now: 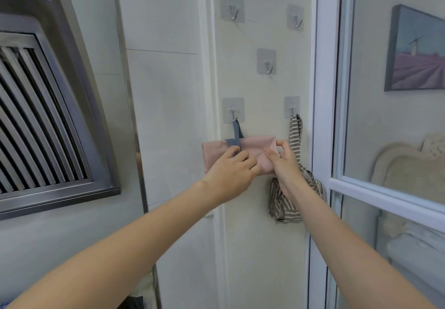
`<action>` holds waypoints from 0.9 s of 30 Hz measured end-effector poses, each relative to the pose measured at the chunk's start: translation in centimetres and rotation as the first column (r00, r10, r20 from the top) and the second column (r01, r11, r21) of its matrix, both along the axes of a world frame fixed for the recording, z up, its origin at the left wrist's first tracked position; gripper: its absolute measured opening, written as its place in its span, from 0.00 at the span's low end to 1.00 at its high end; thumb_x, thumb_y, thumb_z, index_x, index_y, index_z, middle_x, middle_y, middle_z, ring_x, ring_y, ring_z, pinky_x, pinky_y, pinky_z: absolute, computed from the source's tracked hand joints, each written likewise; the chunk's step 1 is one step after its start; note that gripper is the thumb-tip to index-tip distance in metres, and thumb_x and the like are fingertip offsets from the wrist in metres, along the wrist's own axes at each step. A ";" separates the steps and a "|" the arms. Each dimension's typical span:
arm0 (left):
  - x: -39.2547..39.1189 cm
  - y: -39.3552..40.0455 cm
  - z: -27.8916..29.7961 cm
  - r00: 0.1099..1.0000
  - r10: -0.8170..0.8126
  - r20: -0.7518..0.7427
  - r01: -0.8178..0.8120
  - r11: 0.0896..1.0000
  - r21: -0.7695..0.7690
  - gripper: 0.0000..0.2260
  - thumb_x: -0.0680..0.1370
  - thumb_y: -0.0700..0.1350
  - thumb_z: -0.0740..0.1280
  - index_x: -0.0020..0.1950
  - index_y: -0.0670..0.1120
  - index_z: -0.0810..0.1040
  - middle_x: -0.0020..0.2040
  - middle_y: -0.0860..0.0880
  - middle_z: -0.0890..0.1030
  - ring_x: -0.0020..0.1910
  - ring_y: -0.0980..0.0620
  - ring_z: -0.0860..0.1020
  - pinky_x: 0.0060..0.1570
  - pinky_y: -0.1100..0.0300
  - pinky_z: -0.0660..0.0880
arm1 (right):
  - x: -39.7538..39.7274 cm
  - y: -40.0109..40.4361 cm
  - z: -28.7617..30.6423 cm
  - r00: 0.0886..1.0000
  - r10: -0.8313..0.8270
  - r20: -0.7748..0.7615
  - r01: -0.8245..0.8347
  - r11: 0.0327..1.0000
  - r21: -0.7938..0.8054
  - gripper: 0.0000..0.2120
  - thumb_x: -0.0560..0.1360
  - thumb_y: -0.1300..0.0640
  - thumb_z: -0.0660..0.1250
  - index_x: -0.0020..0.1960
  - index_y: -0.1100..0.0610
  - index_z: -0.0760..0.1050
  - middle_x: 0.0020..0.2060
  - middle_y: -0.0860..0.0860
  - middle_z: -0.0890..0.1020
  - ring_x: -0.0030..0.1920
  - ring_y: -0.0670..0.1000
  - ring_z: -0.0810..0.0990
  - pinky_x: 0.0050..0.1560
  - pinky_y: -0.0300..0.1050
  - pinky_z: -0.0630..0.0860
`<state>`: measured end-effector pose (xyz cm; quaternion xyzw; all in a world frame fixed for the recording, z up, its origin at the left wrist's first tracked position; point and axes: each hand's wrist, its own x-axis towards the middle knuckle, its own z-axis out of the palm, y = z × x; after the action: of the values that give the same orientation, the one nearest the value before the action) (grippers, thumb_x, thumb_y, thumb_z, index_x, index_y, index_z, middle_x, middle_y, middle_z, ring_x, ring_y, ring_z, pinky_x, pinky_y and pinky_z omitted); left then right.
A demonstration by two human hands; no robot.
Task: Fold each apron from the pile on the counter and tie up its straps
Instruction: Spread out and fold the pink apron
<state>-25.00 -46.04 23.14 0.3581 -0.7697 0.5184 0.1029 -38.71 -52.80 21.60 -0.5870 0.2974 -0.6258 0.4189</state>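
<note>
A folded pink apron (255,146) hangs against the wall by its blue-grey strap (236,133), which loops over the lower left hook (233,113). My left hand (231,171) pinches the bundle near the strap's lower end. My right hand (281,159) grips the bundle's right end between thumb and fingers. A folded brown-and-white striped apron (281,202) hangs from the lower right hook (292,109) by its striped strap (295,135), partly hidden behind my right wrist.
Three bare adhesive hooks (266,64) sit higher on the wall panel. A steel range hood (48,116) juts out at the left. A white-framed glass door (325,140) stands at the right, with a room and a framed picture (414,50) behind it.
</note>
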 end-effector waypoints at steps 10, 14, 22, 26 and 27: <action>1.3 1.1 -0.7 0.967 -0.235 -0.100 0.251 0.947 0.199 0.16 0.70 0.37 0.56 0.50 0.40 0.79 0.47 0.43 0.79 0.45 0.46 0.75 0.44 0.53 0.75 | 0.6 0.2 -0.5 0.969 -0.062 -0.239 0.022 0.986 -0.168 0.03 0.78 0.62 0.62 0.49 0.55 0.68 0.32 0.52 0.75 0.32 0.49 0.72 0.30 0.37 0.68; 2.8 2.2 0.5 0.829 -0.210 -0.519 0.174 0.978 -0.117 0.16 0.72 0.39 0.61 0.59 0.46 0.73 0.58 0.44 0.77 0.57 0.49 0.69 0.58 0.56 0.64 | 0.5 -0.4 -0.4 0.978 -0.051 -0.200 0.038 0.997 -0.068 0.06 0.78 0.61 0.61 0.50 0.52 0.67 0.51 0.61 0.79 0.51 0.59 0.78 0.52 0.55 0.74; 5.0 4.2 -0.1 -0.150 0.327 -0.933 0.655 0.740 0.154 0.15 0.75 0.40 0.69 0.59 0.51 0.71 0.54 0.53 0.79 0.49 0.57 0.79 0.38 0.70 0.75 | 1.8 0.6 0.2 0.992 0.120 -0.033 -0.119 0.993 0.024 0.07 0.80 0.64 0.56 0.57 0.56 0.65 0.54 0.56 0.77 0.50 0.51 0.77 0.51 0.47 0.73; 7.1 4.3 0.4 -0.142 0.373 -0.917 0.630 0.748 0.207 0.16 0.75 0.40 0.69 0.62 0.48 0.71 0.54 0.51 0.80 0.51 0.54 0.78 0.44 0.64 0.75 | 2.4 1.4 0.3 0.980 0.147 -0.137 -0.152 0.988 -0.021 0.08 0.80 0.65 0.56 0.57 0.56 0.64 0.55 0.56 0.77 0.53 0.51 0.76 0.55 0.46 0.73; 7.5 4.3 0.3 -0.117 0.386 -0.915 0.597 0.764 0.245 0.16 0.75 0.40 0.69 0.61 0.47 0.71 0.52 0.52 0.79 0.50 0.55 0.78 0.44 0.64 0.75 | 2.4 1.4 0.0 0.974 0.143 -0.173 -0.149 0.989 -0.023 0.08 0.80 0.65 0.57 0.57 0.56 0.63 0.55 0.56 0.77 0.53 0.51 0.76 0.55 0.45 0.73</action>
<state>-17.52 -41.71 23.45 0.5542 -0.5716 -0.2313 0.5592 -36.35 -51.36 21.63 -0.6662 0.2768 -0.5459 0.4261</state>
